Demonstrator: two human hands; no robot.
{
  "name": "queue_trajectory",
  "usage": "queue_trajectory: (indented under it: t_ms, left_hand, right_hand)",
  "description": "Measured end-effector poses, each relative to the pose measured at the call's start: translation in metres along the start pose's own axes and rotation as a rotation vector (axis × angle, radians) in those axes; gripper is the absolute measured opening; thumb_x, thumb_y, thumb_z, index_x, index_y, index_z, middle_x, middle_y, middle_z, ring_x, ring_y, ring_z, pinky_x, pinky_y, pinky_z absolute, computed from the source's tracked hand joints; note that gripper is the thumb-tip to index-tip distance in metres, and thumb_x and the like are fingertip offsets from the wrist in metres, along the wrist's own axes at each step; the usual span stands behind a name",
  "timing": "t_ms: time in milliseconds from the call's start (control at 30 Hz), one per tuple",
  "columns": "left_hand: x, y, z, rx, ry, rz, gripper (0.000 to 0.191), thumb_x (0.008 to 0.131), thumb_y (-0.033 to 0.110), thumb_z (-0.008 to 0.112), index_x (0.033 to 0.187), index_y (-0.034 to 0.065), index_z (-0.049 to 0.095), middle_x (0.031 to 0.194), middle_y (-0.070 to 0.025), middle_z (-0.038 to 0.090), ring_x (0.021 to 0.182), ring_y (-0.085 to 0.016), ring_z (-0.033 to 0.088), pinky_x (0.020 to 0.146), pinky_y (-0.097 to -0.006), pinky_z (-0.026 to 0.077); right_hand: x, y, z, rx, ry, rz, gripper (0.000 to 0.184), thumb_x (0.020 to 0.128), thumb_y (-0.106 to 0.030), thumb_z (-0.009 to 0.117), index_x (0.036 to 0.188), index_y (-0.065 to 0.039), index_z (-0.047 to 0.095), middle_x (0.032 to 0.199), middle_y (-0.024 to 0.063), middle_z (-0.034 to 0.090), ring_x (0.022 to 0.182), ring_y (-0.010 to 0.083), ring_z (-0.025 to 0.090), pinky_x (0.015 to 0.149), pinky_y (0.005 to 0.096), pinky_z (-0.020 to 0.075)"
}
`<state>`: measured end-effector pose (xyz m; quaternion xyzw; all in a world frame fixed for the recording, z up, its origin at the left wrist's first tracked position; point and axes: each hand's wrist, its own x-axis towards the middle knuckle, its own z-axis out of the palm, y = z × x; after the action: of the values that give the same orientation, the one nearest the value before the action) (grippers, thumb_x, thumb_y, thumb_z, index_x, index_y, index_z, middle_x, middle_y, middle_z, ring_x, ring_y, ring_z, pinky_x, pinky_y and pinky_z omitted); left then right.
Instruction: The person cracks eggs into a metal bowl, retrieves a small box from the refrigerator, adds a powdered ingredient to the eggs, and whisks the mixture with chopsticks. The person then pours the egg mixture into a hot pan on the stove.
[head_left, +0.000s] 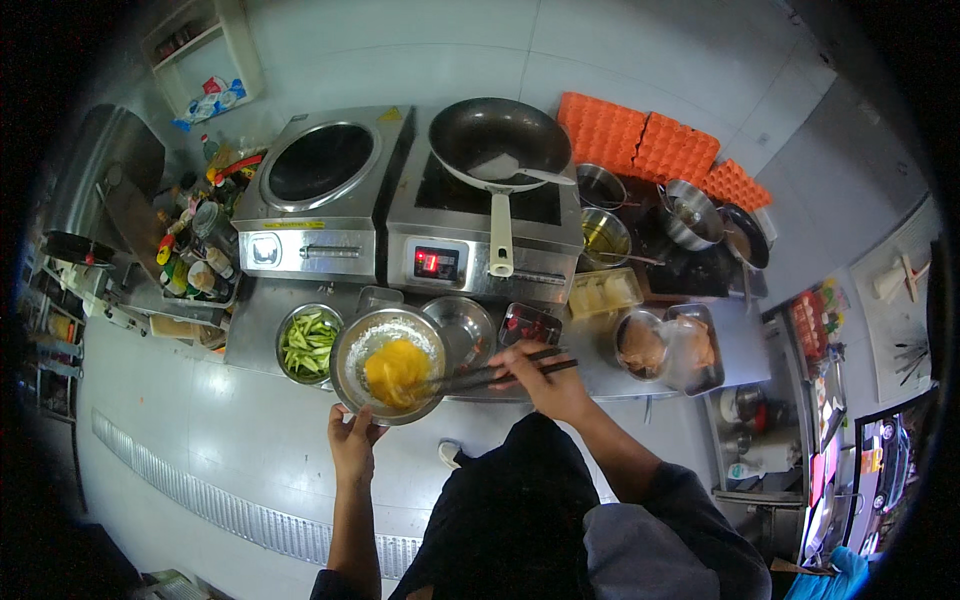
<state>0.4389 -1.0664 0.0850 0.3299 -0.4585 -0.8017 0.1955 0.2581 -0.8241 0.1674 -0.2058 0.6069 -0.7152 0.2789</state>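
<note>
My left hand (354, 435) grips the near rim of a steel bowl (435, 337), which is held in front of the counter edge. Yellow beaten egg (396, 369) pools in the bowl, with whitish bubbles on the wall above it. Dark chopsticks (480, 377) are pinched in my right hand (546, 381), their blurred tips in the egg. Left of the bowl is a steel basin of sliced green vegetable (309, 341). Just behind my right hand lie a nearly bare steel bowl (463, 322) and a small tray of red pieces (529, 327).
A wok (465, 142) with a spatula (499, 166) sits on the lit induction cooker (480, 262); its handle points towards me. A concave cooker (319, 165) stands left. Oil (602, 238), raw meat (643, 352) and orange egg trays (600, 131) are to the right. Bottles (202, 262) crowd the left.
</note>
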Motion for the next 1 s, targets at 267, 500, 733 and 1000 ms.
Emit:
queue_trajectory:
  t_ms: [267,500,733,1000]
  left_hand:
    - [-0.006,0.006,0.017,-0.122,-0.006,-0.055,0.02,0.092,0.005,0.06,0.101,0.0111,0.043,0.099,-0.0129,0.064,0.084,-0.021,0.067,0.074,-0.0322,0.058]
    - [-0.004,-0.003,0.016,-0.207,0.01,-0.035,0.022,0.091,0.005,0.062,0.1,0.012,0.044,0.098,-0.01,0.063,0.087,-0.022,0.066,0.075,-0.033,0.058]
    - [0.004,-0.009,0.017,-0.191,0.033,-0.063,0.022,0.09,0.004,0.062,0.101,0.0102,0.044,0.099,-0.0106,0.062,0.088,-0.022,0.065,0.082,-0.035,0.055]
    - [0.006,-0.007,0.026,-0.21,0.156,-0.028,0.021,0.092,0.002,0.057,0.102,0.013,0.043,0.104,-0.0092,0.06,0.093,-0.021,0.062,0.079,-0.0335,0.054]
  right_hand:
    - [0.007,0.026,0.018,-0.025,0.219,-0.251,0.022,0.096,-0.015,0.057,0.1,0.004,0.066,0.089,0.0103,0.064,0.078,0.015,0.066,0.069,0.025,0.0568]
    - [0.004,0.054,0.018,-0.307,-0.055,-0.234,0.029,0.086,-0.008,0.069,0.115,-0.005,0.064,0.097,0.006,0.059,0.079,0.0089,0.056,0.07,0.021,0.0447]
    - [0.002,0.047,0.009,-0.121,-0.072,-0.096,0.062,0.08,-0.002,0.074,0.135,-0.009,0.047,0.096,0.0027,0.058,0.084,0.008,0.056,0.072,0.0225,0.0466]
    - [0.033,0.006,-0.089,-0.714,0.277,-0.193,0.035,0.086,-0.005,0.067,0.12,-0.008,0.06,0.085,0.0057,0.065,0.082,0.0114,0.061,0.072,0.026,0.0506]
